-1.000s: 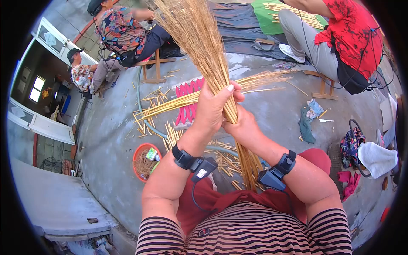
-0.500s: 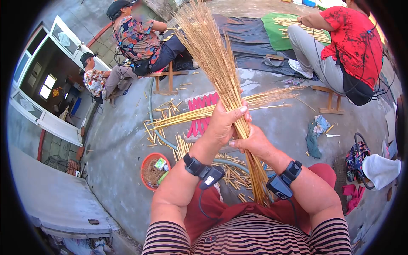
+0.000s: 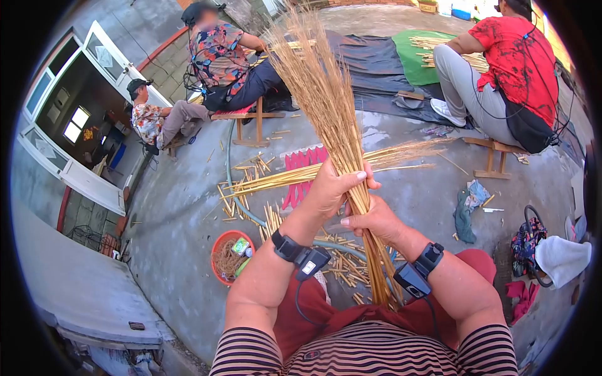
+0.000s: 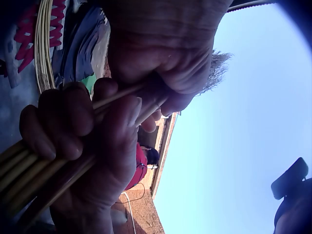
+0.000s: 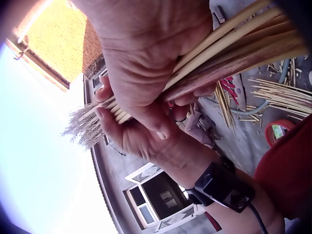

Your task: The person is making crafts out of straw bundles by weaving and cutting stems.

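A bundle of straw-coloured stalks with feathery tops rises up and to the left in the head view, its thicker ends down between the knees. My left hand grips it on the upper side, thumb across the stalks. Just below, my right hand is wrapped round the same bundle. In the right wrist view the thick stalks pass under my right hand, with my left hand beside it. A second bunch of stalks lies behind the hands, across a pink zigzag item.
Cut stalk pieces litter the ground near a hose. An orange basket stands at the left. Three people sit on low stools beyond, near a black sheet and green cloth. A bag and cloths lie at the right.
The head view has tilted up and shifted, so surroundings sit lower and further right. Both hands still grip the bundle; the right thumb now lies more to the side of the stalks.
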A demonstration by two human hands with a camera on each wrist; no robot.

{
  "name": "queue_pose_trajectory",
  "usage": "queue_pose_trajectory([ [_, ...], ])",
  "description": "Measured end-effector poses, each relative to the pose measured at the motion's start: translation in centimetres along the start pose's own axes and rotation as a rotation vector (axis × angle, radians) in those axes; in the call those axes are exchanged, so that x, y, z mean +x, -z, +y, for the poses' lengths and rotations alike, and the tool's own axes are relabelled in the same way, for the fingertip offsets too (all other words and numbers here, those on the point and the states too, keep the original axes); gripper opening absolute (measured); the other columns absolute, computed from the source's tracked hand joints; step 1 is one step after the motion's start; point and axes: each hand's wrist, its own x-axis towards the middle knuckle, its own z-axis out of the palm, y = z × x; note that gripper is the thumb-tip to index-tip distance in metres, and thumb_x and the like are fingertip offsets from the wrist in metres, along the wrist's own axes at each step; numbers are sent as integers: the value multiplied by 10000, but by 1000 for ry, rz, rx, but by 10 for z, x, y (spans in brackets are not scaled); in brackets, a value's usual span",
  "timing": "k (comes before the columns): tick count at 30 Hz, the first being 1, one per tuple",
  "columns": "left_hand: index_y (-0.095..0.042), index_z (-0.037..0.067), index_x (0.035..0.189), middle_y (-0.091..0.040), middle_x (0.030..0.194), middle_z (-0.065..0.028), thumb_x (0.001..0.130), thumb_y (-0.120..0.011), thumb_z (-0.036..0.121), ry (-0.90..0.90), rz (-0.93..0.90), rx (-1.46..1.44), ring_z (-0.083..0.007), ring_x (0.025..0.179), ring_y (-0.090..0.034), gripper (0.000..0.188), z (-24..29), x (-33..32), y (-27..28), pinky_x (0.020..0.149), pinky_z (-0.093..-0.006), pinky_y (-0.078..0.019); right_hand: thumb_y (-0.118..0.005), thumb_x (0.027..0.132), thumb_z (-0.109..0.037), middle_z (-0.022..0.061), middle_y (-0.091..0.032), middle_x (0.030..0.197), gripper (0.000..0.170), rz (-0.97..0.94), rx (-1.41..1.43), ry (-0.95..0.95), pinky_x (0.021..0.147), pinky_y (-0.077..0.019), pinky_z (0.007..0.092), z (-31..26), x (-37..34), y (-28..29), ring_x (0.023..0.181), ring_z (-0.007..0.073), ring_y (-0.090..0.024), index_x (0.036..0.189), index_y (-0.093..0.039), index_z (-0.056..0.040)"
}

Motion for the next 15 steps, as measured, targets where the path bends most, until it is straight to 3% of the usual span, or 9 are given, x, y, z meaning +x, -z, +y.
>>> queue_pose_trajectory([
  [3,-427,50,1175,-573,910,-85,808,-639,30,-7,-19,-32,-191,820,-619,425,-1,-2,-1,841,-404,-535,-732,729,-80,4,-538,647,211,0,14,11,467,-400,217,3,-1,1,515,82,-510,802,-535,-57],
  [6,-483,31,1091,-564,949,-63,807,-664,68,43,-61,-13,-177,893,-624,339,-1,-3,3,823,-338,-543,-737,725,-83,2,-539,666,232,6,21,5,472,-402,218,7,0,3,524,81,-513,845,-540,-55],
  [15,-485,35,1100,-564,957,-53,794,-682,56,104,-84,-1,-171,910,-618,365,-13,-5,8,804,-312,-534,-742,722,-73,3,-533,753,280,73,-37,-27,541,-434,231,23,-3,8,614,98,-533,911,-537,-53],
])
